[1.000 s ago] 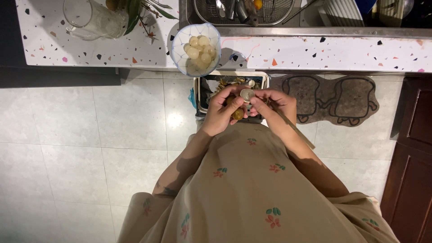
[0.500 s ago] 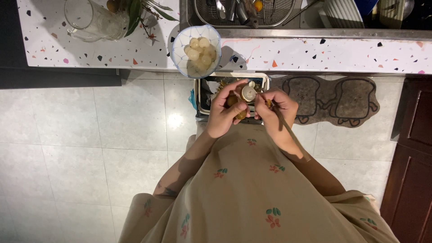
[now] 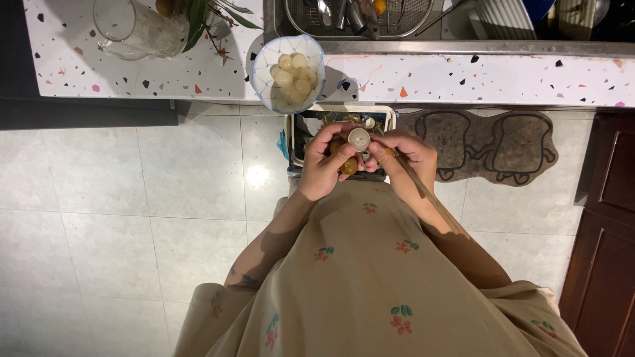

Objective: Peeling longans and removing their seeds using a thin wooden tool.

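Note:
My left hand (image 3: 324,165) is closed around a few small brown round fruits (image 3: 348,165) and holds a pale, peeled one (image 3: 359,139) up at its fingertips. My right hand (image 3: 407,155) is pressed against the left, its fingertips touching the pale fruit. It grips a thin brown stick (image 3: 423,192) that runs back along my forearm. Both hands hover above a rectangular bin (image 3: 294,142) on the floor with scraps inside. A netted white bowl (image 3: 264,86) of several peeled pale fruits sits on the counter edge just beyond the hands.
The speckled white counter (image 3: 463,79) runs across the top, with a glass jug (image 3: 135,30), a leafy plant (image 3: 205,13) and a sink rack of utensils (image 3: 357,13). A grey mat (image 3: 489,142) lies on the tiled floor; a dark wooden cabinet (image 3: 608,231) stands right.
Both hands stay together over the bin. The fingers have shifted slightly around the pale fruit, which is held a little more upright between the fingertips.

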